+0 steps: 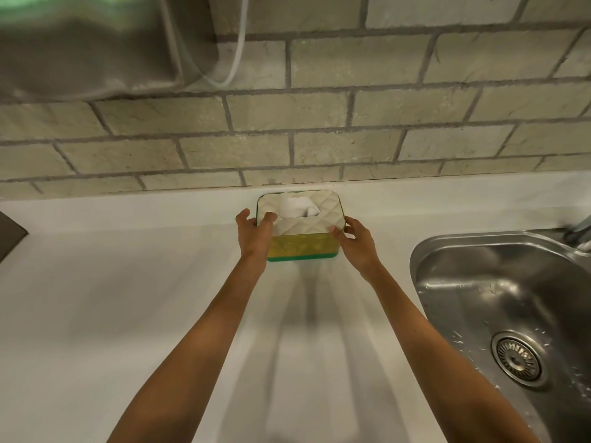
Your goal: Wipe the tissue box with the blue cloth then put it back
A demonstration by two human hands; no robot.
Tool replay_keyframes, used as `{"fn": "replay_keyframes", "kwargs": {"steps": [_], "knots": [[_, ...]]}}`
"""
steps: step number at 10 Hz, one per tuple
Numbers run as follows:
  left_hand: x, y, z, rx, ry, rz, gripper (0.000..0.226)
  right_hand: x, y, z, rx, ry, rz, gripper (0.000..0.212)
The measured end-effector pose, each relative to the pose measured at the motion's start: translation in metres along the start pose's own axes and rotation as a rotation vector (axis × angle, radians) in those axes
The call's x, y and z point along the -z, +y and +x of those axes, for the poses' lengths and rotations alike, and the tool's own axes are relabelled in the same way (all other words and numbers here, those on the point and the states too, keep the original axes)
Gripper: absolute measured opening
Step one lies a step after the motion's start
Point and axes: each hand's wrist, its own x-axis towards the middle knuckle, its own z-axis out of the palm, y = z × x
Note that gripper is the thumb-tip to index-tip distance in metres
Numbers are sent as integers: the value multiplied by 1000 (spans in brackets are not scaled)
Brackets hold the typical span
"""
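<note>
A white table [128,282] is stretching along a grey brick wall [383,129]. A wet steel sink [479,282] is sitting at the right, its drain [516,359] showing. A grey cloth [80,52] is hanging upper left beside a pale tube [238,55].

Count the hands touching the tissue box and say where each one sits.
2. The left hand grips the left end of the tissue box, fingers over its lid. The right hand holds the right end at the near corner. No blue cloth shows.
</note>
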Motion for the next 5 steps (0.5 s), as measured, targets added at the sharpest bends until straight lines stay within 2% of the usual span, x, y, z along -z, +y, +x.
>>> {"fn": "replay_keyframes", "kwargs": {"steps": [3,5], "knots": [[3,3,-5,7,-5,9,65,2,-4,-5,-47,-2,10,58],[11,10,-31,-79,25,69,65,15,-20,-25,-44,10,-19,59]]}}
